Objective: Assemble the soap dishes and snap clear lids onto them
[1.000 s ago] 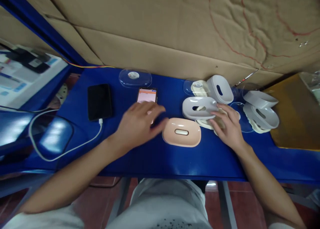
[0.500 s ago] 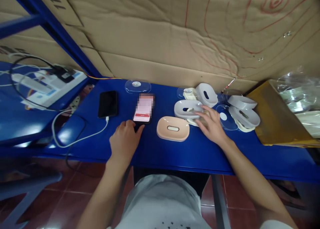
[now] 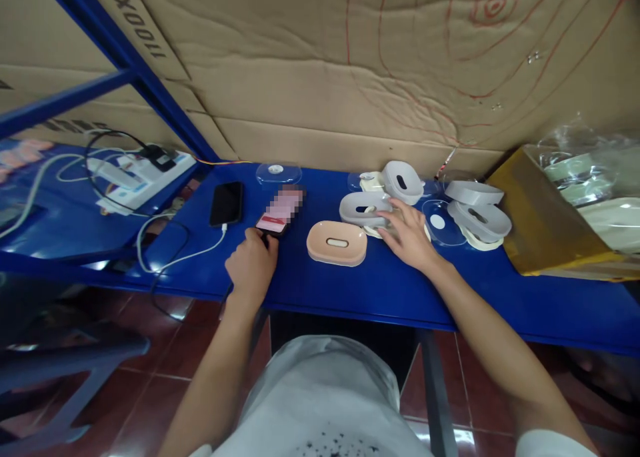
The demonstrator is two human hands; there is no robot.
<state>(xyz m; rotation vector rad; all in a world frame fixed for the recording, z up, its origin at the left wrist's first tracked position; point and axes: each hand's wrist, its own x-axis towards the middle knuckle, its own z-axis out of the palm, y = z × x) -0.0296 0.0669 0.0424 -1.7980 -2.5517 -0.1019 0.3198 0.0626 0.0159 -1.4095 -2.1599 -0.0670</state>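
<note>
At the centre-right of the frame, the right hand has its fingers spread apart and seems to touch the grey dish; a light touch at the rim should be best. The left hand is curled at the phone, left of centre; whether it grips, I cannot tell. The dish looks oval, smooth, with a slot.

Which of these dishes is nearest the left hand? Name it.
The peach dish, the only one that colour; the grey dishes lie farther from the left hand.
</note>
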